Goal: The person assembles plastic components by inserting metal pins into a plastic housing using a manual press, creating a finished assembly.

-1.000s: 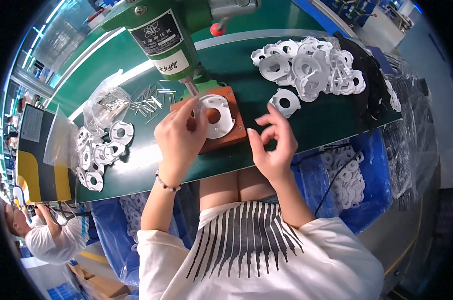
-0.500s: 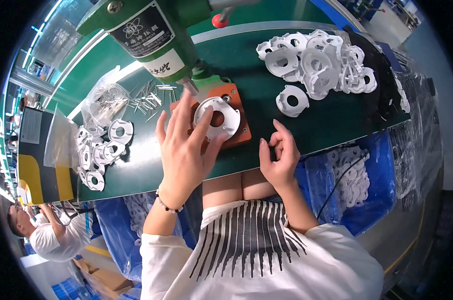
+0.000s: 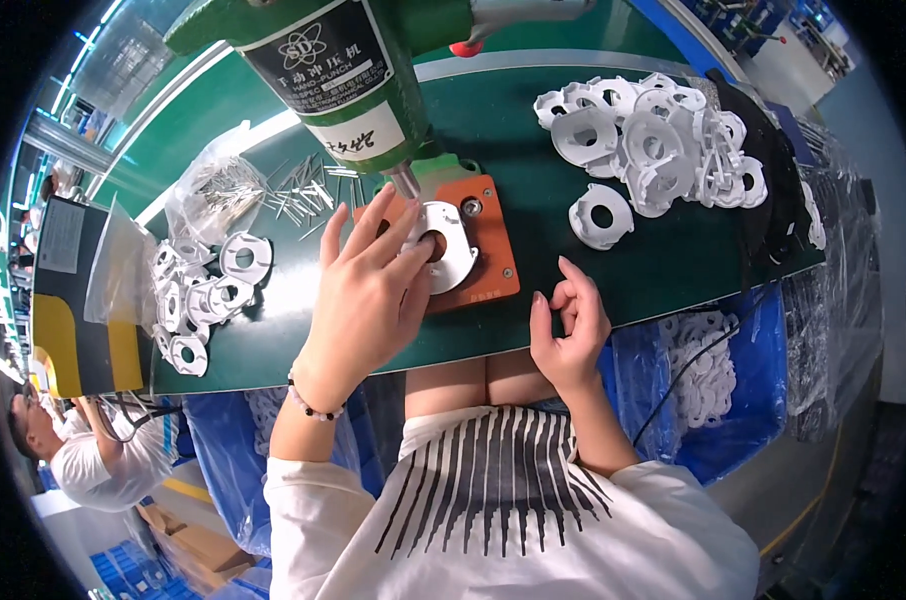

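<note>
My left hand (image 3: 368,290) reaches over the orange fixture block (image 3: 491,235) under the press. Its fingers and thumb are closed on the left side of a white plastic ring part (image 3: 460,255), with the thumb at the central hole. The fingertips partly hide the ring. Just above them is the metal ram (image 3: 404,180) of the green hand press (image 3: 368,110). Near the front edge of the bench, my right hand (image 3: 573,330) hovers with loosely curled fingers, thumb and forefinger apart, holding nothing visible. A single white ring part (image 3: 601,217) lies beyond it.
A heap of white ring parts (image 3: 658,145) covers the back right; a smaller group (image 3: 208,300) lies at the left. Thin metal pins (image 3: 303,200) lie beside a clear bag of pins (image 3: 218,195). Blue bins (image 3: 748,390) stand below the bench. A person (image 3: 113,450) works at far left.
My left fingers have closed in on the ring's left side, and the ring has shifted slightly left on the block. The right hand stays much as it was. The whole view has shifted a little.
</note>
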`<control>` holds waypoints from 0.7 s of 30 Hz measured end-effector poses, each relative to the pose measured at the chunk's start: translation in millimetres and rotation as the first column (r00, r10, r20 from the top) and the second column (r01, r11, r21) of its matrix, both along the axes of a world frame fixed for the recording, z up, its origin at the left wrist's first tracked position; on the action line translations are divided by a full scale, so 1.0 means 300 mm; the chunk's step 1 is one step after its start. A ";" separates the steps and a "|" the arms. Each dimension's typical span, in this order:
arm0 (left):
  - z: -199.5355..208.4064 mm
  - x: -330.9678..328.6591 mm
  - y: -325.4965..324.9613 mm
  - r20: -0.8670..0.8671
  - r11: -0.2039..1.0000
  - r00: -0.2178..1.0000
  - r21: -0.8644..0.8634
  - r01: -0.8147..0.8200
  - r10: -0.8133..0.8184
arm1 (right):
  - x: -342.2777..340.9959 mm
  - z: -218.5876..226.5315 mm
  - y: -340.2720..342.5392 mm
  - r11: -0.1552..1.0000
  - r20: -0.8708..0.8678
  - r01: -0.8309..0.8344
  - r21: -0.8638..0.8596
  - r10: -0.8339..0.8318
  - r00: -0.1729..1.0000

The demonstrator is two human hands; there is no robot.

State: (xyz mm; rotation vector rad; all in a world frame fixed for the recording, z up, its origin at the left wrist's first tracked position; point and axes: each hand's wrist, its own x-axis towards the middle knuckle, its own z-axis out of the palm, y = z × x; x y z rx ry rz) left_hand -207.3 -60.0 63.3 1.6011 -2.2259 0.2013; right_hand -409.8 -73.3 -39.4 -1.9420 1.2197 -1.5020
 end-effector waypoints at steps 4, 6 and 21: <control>-0.014 0.022 -0.018 -0.107 1.000 0.994 -0.019 -0.003 0.001 | 0.001 0.008 0.000 1.000 0.008 -0.003 -0.008 0.003 1.000; -0.019 0.031 -0.024 -0.168 1.000 0.986 -0.021 0.000 -0.004 | 0.001 0.004 -0.002 1.000 0.004 -0.002 -0.009 0.002 1.000; -0.030 -0.006 -0.035 -0.222 1.000 0.975 -0.006 0.028 -0.029 | -0.001 0.000 -0.003 1.000 0.006 -0.021 -0.019 0.021 1.000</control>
